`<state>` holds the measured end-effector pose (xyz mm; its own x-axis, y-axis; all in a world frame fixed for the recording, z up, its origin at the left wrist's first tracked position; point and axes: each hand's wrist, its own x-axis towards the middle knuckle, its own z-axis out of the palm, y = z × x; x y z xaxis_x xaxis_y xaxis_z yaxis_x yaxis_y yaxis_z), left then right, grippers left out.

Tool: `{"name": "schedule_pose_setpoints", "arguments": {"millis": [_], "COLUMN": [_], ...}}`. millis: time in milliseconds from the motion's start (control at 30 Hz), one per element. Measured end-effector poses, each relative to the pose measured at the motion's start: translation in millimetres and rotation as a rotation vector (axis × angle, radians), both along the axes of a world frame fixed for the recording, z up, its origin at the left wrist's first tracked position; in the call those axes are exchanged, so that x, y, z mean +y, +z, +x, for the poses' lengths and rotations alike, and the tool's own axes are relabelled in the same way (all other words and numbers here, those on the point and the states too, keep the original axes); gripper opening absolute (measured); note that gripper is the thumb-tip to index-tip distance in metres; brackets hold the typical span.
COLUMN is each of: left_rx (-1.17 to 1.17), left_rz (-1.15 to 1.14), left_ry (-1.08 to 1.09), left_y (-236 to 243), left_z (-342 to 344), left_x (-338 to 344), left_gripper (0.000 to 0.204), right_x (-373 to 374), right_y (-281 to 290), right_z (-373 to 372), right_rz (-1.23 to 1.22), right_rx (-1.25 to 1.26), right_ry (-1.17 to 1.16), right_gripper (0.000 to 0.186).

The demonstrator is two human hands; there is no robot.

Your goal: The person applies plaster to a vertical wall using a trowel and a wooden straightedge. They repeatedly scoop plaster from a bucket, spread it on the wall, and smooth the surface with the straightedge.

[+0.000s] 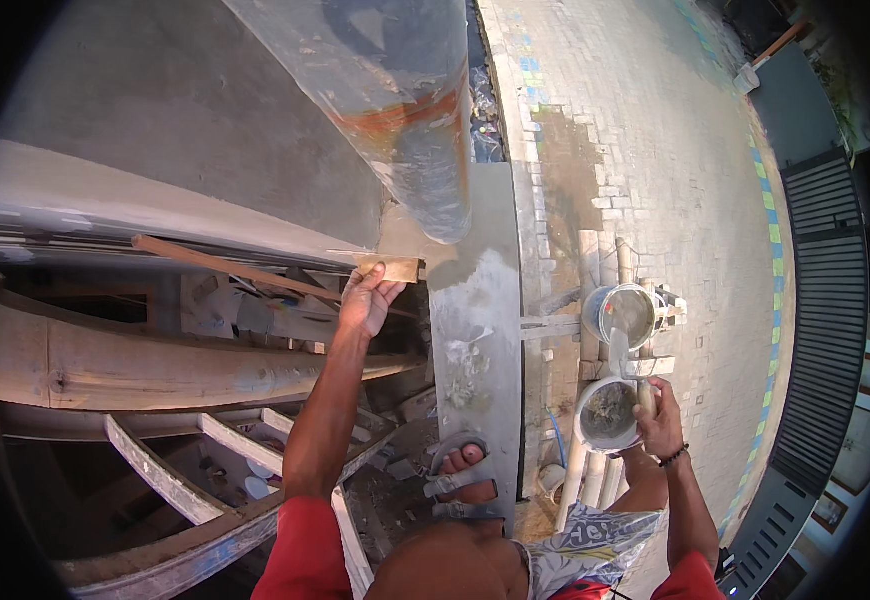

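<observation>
My left hand [367, 298] reaches up to the wall's lower corner, its fingers closed on a small flat brown rectangular piece [393, 269]. That piece lies at the edge beside the grey concrete ledge [475, 380], just below the foot of a round grey column [435, 190]. To the right, my right hand [662, 425] is wrapped round the pale handle of a trowel [645, 398]. Its pale grey blade points away from me, between two buckets. The nearer bucket [607, 432] holds grey mortar and sits right beside this hand; the farther bucket [627, 312] also has grey material inside.
Bamboo poles [593, 485] run under the buckets. On the left are a large curved timber beam [155, 365], a wooden frame [170, 470] and a thin wooden strip [230, 265] over a cluttered gap. A paved road [695, 200] lies right, with a dark slatted gate [825, 300] beyond.
</observation>
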<state>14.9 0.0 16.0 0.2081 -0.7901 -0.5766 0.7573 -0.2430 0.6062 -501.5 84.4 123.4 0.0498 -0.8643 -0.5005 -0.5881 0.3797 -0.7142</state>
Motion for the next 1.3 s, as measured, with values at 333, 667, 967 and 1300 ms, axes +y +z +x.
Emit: {"name": "schedule_pose_setpoints", "arguments": {"millis": [333,667,967,1300], "left_rx": [0.002,0.023,0.039,0.033], "left_rz": [-0.01,-0.02,-0.016,-0.01], "left_ry": [0.056,0.075,0.077,0.097], "left_y": [-8,-4,-7,-5], "left_z": [4,2,3,6], "left_x": [3,3,1,5], "left_gripper": [0.025,0.026,0.024,0.028], "right_x": [-91,-106,-101,-85], "right_y": [69,56,53,68], "right_z": [176,212,197,176], "right_rz": [-0.323,-0.371,-0.284,-0.251], "right_rx": [0.242,0.276,0.301,0.276], "right_ry": [0.738,0.808,0.742,0.742], "right_gripper": [0.049,0.05,0.049,0.048]}}
